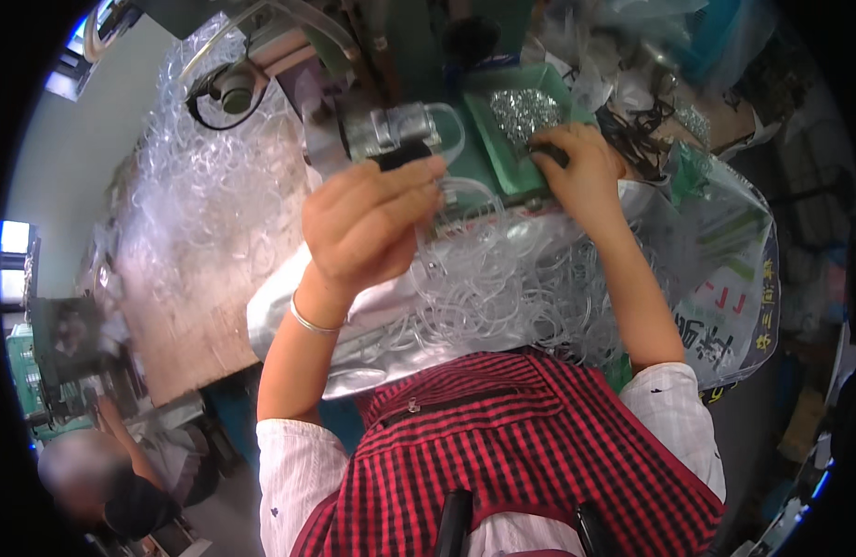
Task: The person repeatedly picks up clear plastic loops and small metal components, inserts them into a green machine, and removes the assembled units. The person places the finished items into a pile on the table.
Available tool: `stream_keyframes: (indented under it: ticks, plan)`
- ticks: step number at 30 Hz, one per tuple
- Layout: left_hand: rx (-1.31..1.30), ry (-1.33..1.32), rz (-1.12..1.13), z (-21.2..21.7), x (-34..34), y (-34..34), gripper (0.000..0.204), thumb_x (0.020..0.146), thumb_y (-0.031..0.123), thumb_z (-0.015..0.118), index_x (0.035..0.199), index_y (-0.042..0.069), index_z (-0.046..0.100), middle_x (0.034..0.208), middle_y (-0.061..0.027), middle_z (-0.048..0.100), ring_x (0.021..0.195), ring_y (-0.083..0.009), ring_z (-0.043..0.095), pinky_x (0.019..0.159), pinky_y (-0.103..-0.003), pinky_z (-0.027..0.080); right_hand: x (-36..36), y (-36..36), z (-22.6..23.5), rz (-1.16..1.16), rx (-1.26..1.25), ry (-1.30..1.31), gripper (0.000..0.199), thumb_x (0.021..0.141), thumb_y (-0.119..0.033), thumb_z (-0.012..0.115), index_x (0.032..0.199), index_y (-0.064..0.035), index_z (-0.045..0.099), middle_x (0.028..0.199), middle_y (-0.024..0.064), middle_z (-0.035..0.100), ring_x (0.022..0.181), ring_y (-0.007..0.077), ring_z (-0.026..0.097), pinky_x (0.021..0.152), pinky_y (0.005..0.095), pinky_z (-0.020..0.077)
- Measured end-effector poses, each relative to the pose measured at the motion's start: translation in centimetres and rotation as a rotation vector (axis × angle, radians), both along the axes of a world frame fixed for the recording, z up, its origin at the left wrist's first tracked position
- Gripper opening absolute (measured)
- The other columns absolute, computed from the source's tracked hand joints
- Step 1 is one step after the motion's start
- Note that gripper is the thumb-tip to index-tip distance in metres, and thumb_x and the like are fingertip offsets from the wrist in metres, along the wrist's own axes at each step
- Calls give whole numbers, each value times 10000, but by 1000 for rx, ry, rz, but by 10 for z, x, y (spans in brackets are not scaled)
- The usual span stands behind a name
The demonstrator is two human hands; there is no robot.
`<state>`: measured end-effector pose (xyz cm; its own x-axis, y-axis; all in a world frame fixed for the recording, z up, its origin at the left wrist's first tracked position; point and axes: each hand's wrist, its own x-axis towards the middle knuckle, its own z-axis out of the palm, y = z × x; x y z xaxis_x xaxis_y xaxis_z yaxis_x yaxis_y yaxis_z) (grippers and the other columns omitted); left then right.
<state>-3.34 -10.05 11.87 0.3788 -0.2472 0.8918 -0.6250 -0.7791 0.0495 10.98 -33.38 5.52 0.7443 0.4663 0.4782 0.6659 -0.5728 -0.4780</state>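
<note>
My left hand (368, 223), with a bracelet at its wrist, is closed on a clear plastic tube (474, 188) that loops out beside its fingertips. It is in front of the machine's metal head (391, 128), and a dark patch shows by its index finger. Over the right side of a green tray (507, 172), my right hand (581, 167) curls its fingers at the edge of a heap of small shiny metal pieces (521, 113). Something dark is at its thumb. Whether a piece is between those fingertips is too small to tell.
Many clear tube loops (530, 288) lie on the white sheet before me. A larger tangle of tubing (214, 167) covers the wooden table (182, 325) at left. Dark cords (637, 139) and a printed plastic bag (725, 269) are at right. Another person (136, 483) sits at lower left.
</note>
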Motion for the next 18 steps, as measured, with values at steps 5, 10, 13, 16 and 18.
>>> stream_keyframes:
  ticks: [5,10,13,16,18]
  plan:
    - [-250,318,378,-14,-69,-32,272,757,90,793,974,2,655,964,-150,717,857,-281,688,748,-355,526,18,9,-20,-1,-106,-251,109,793,-175,672,825,-76,704,902,115,657,924,334,610,786,459,490]
    - [-119,1593,468,-94,-132,-54,740,826,556,699,1265,-25,570,1067,-263,676,957,-348,679,816,-407,531,11,-4,2,5,23,-108,195,917,-211,588,1032,-75,670,983,126,716,934,309,689,794,362,524]
    - [-104,1593,282,-114,-81,-115,960,716,716,704,1195,-106,569,1119,-321,627,996,-449,636,871,-462,523,7,-6,17,147,92,33,192,882,-146,653,1046,-51,688,936,117,717,889,231,697,792,328,514]
    - [110,1527,-94,-134,-23,-202,984,763,721,635,1238,-134,528,1174,-343,593,1142,-474,549,1000,-500,422,7,-12,29,169,113,45,189,863,-120,675,1021,-20,698,946,116,711,883,214,686,789,314,506]
    - [42,1285,-127,-155,2,-262,1108,689,693,717,1398,-89,380,1251,-328,556,1141,-474,542,998,-508,418,7,-16,53,162,100,60,186,847,-104,672,1009,-18,703,945,123,708,881,234,682,790,333,506]
